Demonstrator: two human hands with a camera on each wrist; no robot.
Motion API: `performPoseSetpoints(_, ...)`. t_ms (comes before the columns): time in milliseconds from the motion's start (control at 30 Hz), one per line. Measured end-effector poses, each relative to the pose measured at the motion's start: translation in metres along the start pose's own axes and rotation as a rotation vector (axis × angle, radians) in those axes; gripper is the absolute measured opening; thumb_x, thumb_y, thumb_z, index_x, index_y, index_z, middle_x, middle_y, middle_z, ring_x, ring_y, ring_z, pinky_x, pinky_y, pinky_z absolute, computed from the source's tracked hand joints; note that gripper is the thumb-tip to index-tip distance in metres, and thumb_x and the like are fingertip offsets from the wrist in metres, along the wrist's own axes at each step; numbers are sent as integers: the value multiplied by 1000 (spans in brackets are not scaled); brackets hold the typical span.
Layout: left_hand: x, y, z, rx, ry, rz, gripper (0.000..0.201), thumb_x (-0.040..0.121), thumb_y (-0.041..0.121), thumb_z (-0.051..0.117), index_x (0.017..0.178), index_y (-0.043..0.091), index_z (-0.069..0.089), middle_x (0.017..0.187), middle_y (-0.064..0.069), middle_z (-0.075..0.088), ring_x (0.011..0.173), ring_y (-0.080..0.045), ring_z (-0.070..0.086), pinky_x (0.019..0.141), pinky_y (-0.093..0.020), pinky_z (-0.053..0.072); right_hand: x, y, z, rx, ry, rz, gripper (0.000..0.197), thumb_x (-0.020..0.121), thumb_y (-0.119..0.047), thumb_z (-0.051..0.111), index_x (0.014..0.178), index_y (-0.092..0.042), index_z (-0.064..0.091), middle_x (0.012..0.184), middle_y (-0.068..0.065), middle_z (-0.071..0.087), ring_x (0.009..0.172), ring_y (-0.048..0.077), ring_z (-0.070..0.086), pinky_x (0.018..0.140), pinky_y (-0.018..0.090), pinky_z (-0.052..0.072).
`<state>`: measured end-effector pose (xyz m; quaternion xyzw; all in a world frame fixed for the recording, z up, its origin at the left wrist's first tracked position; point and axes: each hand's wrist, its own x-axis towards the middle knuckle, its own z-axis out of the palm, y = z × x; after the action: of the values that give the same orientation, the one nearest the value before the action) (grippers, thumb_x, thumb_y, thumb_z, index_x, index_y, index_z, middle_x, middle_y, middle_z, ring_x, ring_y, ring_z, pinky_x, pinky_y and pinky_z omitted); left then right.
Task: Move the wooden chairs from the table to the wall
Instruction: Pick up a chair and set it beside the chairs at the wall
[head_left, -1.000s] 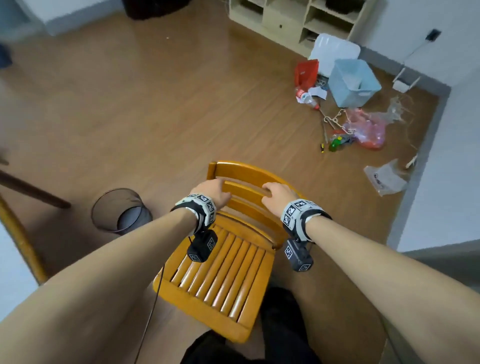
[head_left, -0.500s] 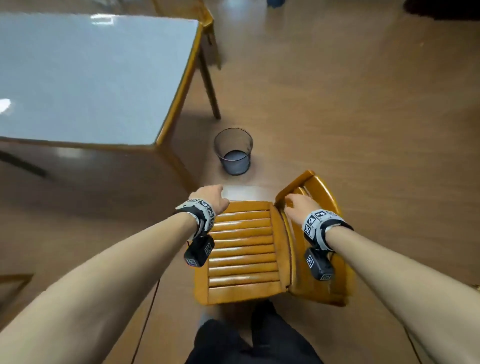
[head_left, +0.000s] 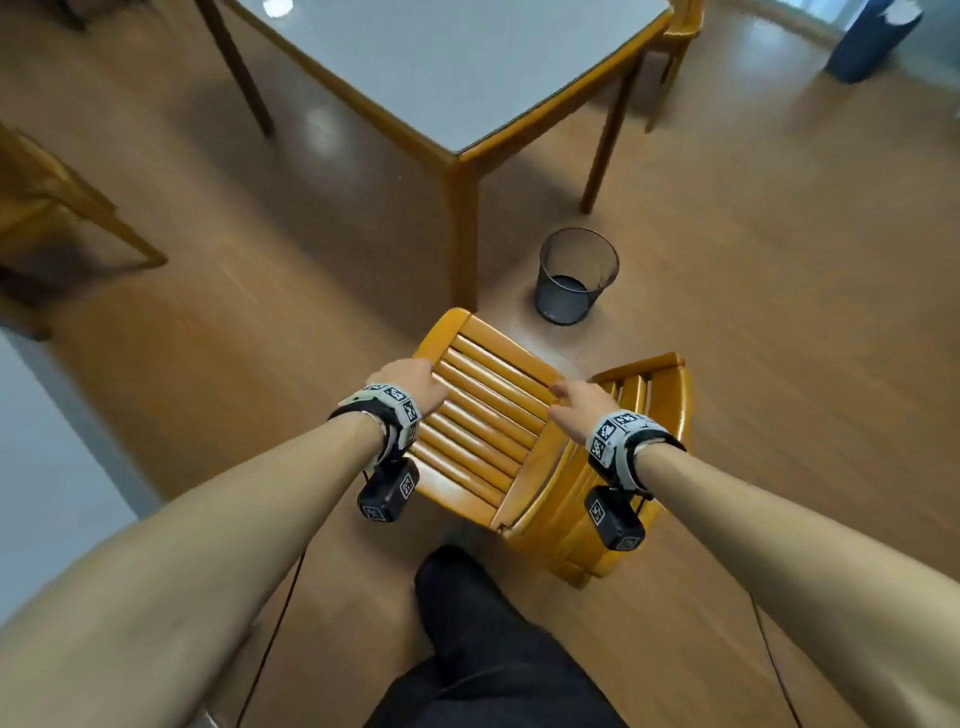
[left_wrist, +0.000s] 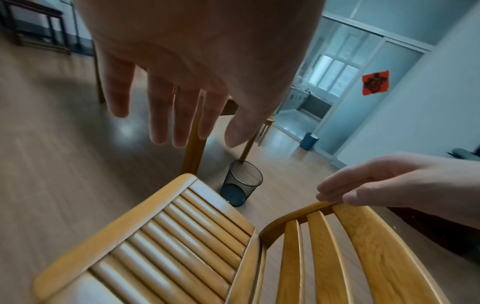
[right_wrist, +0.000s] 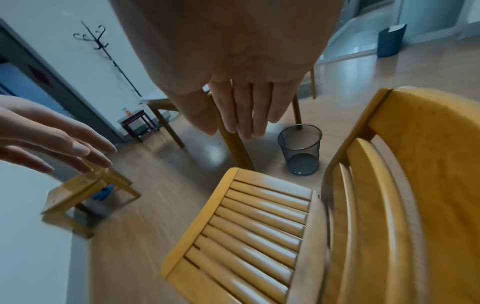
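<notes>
Wooden chair (head_left: 493, 426) now on floor just beside bench (head_left: 467, 67) corner, near wire bin (head_left: 577, 275). Half second ago we gripped seat and backrest; now left hand (head_left: 410, 384) and right hand (head_left: 582, 408) spread, released (right fingertips maybe grazing backrest). We judge chair set down.

The chair (head_left: 488, 421) is showing glossy, varnished wood slats; beside it, the bin (head_left: 576, 278) is showing dark metal mesh, and the floor (head_left: 779, 312) is gleaming smooth wood.
</notes>
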<state>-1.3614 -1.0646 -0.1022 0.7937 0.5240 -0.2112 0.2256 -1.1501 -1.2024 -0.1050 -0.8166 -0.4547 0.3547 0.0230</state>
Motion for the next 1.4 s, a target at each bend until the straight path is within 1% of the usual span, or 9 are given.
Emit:
performPoseSetpoints(300,-79,54,70,-144,23,-79,45,92,37,48,130,15,57,119,-10,66,99,-29,64,80,-38,54,-61,75,-15,-182,-29,-130,46,96,-22,53,142,-17,51,137,7,58,120,23,58,92,32,51)
performPoseSetpoints(667,-105,193,135,-352,79,-367,29,94,41,43,114,22,54,111,-6,62,93,-26,59,78,-35,53,3,188,-57,-316,-147,-397,41,92,-24,52,132,-18,58,127,7,62,107,24,62,89,40,56)
performPoseSetpoints(800,-120,251,179,-454,34,-511,53,91,56,45,128,20,58,125,-5,62,106,-30,61,83,-36,48,9,237,-70,-435,-207,-588,40,89,-21,56,128,-14,60,125,8,64,111,27,60,94,41,51)
performPoseSetpoints(900,-128,277,201,-501,49,-549,51,85,52,51,128,27,58,126,-4,63,109,-31,61,91,-39,49,12,247,-76,-478,-235,-687,34,90,-18,57,124,-13,59,127,8,62,113,27,59,96,43,50)
performPoseSetpoints(1000,-133,290,219,-511,107,-556,47,83,42,61,130,36,57,115,-2,66,106,-28,61,90,-37,48,22,244,-75,-518,-244,-734,47,92,-17,59,139,-14,51,141,6,54,127,26,52,106,39,44)
performPoseSetpoints(1100,-125,295,236,-412,182,-548,35,81,39,64,115,31,65,106,0,66,103,-26,61,78,-32,42,35,239,-69,-625,-253,-781,52,91,-16,60,142,-13,49,144,6,51,131,26,48,108,39,41)
performPoseSetpoints(1167,-115,291,246,-378,193,-547,34,82,41,62,112,26,68,108,0,65,106,-25,59,81,-32,44,46,236,-63,-700,-250,-797,54,90,-17,61,143,-15,48,144,5,51,132,25,48,107,39,41)
performPoseSetpoints(1233,-104,285,252,-401,183,-538,32,84,43,61,110,26,68,105,0,66,104,-25,60,85,-34,48,54,232,-57,-764,-230,-821,49,89,-20,64,137,-18,54,137,3,57,125,25,53,103,39,46)
performPoseSetpoints(1400,-85,280,250,-459,124,-513,14,85,38,62,90,26,67,86,3,66,84,-24,64,70,-33,54,65,218,-51,-881,-211,-898,18,88,-40,67,98,-26,64,104,-5,67,92,19,60,81,38,54)
